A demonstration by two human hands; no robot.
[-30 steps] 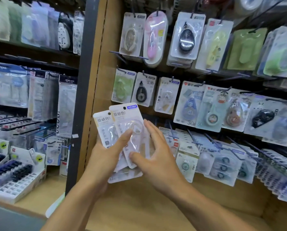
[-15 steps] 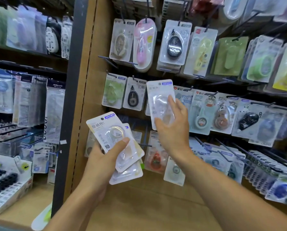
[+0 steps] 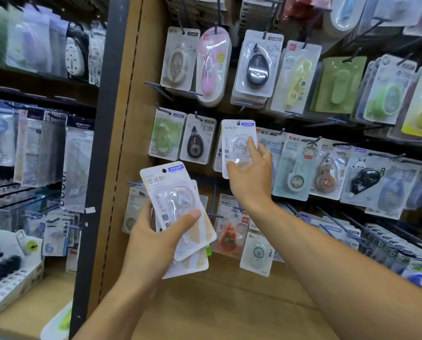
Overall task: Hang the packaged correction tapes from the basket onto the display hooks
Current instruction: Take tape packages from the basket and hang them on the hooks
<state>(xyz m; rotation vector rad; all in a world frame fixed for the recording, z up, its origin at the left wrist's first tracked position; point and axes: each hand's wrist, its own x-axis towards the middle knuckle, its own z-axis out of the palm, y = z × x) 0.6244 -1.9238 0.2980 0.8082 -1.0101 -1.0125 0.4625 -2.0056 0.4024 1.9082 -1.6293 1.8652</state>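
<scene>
My left hand [image 3: 153, 239] grips a small stack of white packaged correction tapes [image 3: 175, 204] at chest height, thumb across the top pack's clear blister. My right hand [image 3: 250, 177] pinches a single white correction tape pack [image 3: 237, 141] and holds it up against the middle row of the wooden display board, its hang hole at the tip of a dark hook [image 3: 238, 123]. The same kind of pack hangs just behind it. The basket is out of view.
Rows of hooks carry other carded correction tapes: a black one [image 3: 196, 143] and a green one [image 3: 165, 138] left of the raised pack, colourful ones [image 3: 296, 173] to its right. A dark metal upright [image 3: 99, 143] divides this board from the shelves on the left.
My right hand took one pack from the stack and lifted it up and right to the middle hook row. My left hand kept the remaining packs, shifting slightly.
</scene>
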